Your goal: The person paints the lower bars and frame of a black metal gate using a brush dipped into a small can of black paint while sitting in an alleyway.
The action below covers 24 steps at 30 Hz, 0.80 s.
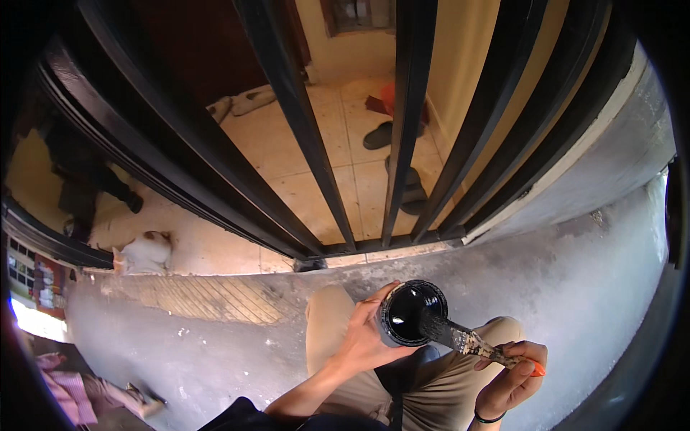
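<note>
Honestly, I'd watch that can (387, 332) of black paint (407, 310): the left hand (364, 343) cradles it at its eight o'clock, the right hand (514, 381) grips the brush (463, 340) toward four; careless tilting could drip onto the trousers (447, 381) at six

No words, numbers, labels or signs can be read here: neither on the paint-smeared can (390, 335) held near at the centre, nor on the paintbrush (471, 343) with its orange-tipped handle to its right, nor on the small, blurred coloured items (49, 286) at the left edge
</note>
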Available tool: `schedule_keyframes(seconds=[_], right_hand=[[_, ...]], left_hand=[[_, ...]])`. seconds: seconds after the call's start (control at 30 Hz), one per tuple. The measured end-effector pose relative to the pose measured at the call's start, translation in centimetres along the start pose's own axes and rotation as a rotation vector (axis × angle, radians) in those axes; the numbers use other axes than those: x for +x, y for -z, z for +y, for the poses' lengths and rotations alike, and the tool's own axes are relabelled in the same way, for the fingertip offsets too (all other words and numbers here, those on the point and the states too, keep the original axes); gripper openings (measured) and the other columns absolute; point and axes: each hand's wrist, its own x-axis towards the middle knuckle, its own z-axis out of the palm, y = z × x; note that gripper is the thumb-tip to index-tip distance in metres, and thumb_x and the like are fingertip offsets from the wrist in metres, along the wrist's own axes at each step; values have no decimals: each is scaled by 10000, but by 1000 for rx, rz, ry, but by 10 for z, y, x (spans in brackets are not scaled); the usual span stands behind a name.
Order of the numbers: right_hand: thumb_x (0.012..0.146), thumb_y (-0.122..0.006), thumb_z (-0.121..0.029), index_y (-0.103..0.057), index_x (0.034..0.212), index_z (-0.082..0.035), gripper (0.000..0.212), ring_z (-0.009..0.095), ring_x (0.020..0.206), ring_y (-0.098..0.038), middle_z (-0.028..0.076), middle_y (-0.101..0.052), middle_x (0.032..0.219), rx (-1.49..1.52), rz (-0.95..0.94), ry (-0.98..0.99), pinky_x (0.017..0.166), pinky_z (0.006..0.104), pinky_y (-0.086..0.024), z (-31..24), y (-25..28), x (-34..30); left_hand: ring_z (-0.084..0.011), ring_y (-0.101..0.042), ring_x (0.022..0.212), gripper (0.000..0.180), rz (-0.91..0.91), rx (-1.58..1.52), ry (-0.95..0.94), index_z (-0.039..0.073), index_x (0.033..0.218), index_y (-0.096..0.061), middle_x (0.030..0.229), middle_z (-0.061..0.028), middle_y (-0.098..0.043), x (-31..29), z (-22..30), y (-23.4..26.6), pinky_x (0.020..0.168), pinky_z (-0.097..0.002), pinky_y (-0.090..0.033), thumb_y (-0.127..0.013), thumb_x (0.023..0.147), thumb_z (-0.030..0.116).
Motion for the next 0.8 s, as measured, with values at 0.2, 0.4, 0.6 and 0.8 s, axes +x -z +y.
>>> schedule_keyframes(seconds=[0.2, 0.4, 0.6, 0.8], right_hand=[[1186, -404, -428, -526, 1024, 23, 494, 163, 523, -613, 114, -571, 853, 97, -77, 107, 543, 257, -485, -10, 7, 36], [1184, -414, -421, -562, 1006, 25, 503, 131, 559, -604, 115, -585, 868, 26, -347, 383, 560, 253, -469, -41, 18, 102], [1030, -706, -203, -687, 924, -90, 156, 259, 609, -654, 69, -722, 841, -109, -514, 518, 567, 330, -461, -81, -17, 138], [945, -815, -185, -666, 949, -118, 163, 226, 488, -582, -13, -634, 627, -286, -640, 809, 537, 333, -421, -68, -33, 136]], left_hand=[[-410, -547, 1435, 1228, 180, -3, -175, 190, 1472, -143, 1569, -306, -451, 14, 35, 10, 1214, -507, -415, -1063, 659, 161], [-436, -538, 1451, 1232, 367, -86, -366, 219, 1462, -118, 1561, -334, -454, 27, 47, -9, 1199, -558, -438, -1063, 672, 181], [-436, -602, 1378, 1211, 500, 64, -470, 224, 1466, -123, 1551, -372, -468, 29, 76, 10, 1132, -515, -527, -1060, 699, 248], [-436, -620, 1353, 1209, 511, 88, -552, 218, 1490, -120, 1532, -365, -489, 35, 76, 4, 1115, -497, -549, -1050, 718, 248]])
